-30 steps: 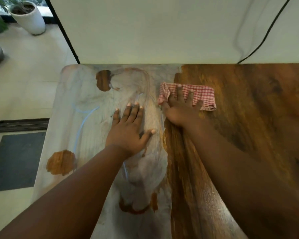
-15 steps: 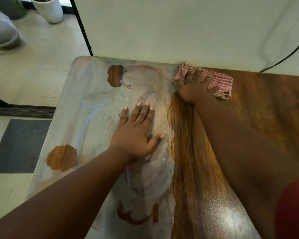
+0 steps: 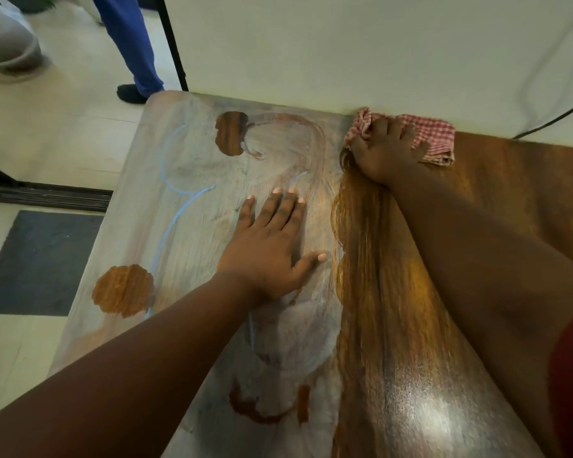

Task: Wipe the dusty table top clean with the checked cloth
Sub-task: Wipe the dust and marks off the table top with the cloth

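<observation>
The wooden table top (image 3: 497, 200) is brown and shiny on its right part, and pale with dust and blue chalk lines on its left part. The red-and-white checked cloth (image 3: 434, 133) lies bunched at the far edge, against the white wall. My right hand (image 3: 386, 150) presses down on the cloth with spread fingers, at the border between the dusty and the clean wood. Flat on the dusty area, fingers straight, rests my left hand (image 3: 272, 249).
A white wall (image 3: 311, 44) runs along the table's far edge, with a black cable (image 3: 556, 119) at the right. Past the table's left edge are the tiled floor, a dark mat (image 3: 37, 259), and a person's blue trouser leg (image 3: 126, 41) with a dark shoe.
My right hand has pushed the cloth away from me, up to the wall edge, leaving a clean streak. The left hand stays flat in place. A person's leg has come into view.
</observation>
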Available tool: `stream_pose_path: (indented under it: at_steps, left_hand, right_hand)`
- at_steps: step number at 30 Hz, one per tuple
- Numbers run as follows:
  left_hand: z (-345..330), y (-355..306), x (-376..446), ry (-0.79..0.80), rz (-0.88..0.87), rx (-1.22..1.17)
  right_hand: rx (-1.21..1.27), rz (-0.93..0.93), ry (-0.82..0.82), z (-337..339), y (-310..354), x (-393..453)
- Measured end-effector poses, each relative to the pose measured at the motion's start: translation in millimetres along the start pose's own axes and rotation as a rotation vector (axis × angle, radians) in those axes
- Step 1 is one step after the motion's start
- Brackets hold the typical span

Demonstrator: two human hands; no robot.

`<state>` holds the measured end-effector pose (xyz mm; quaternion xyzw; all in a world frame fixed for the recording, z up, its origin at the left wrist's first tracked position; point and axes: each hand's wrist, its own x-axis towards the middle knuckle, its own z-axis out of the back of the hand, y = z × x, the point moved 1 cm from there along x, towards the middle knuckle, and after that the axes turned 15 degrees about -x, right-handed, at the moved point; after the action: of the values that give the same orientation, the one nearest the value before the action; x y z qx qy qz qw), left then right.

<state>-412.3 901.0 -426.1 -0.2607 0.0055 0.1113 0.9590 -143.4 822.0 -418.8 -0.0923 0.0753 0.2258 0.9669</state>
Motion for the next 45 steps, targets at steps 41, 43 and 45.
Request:
stream_pose_path:
  at_steps: [41, 43, 45]
  left_hand:
    - [-0.5, -1.3, 0.9, -0.015, 0.004, -0.025]
    - [-0.7, -1.6, 1.1, -0.022, -0.002, -0.02]
    - [-1.7, -1.5, 0.3, -0.035, -0.007, -0.024]
  right_hand:
    - [-0.148, 0.413, 0.086, 13.2, 65.0, -48.1]
    - [-0.19, 0.426, 0.108, 9.7, 52.3, -46.4]
    - [-0.173, 0.37, 0.137, 10.3, 53.5, -41.0]
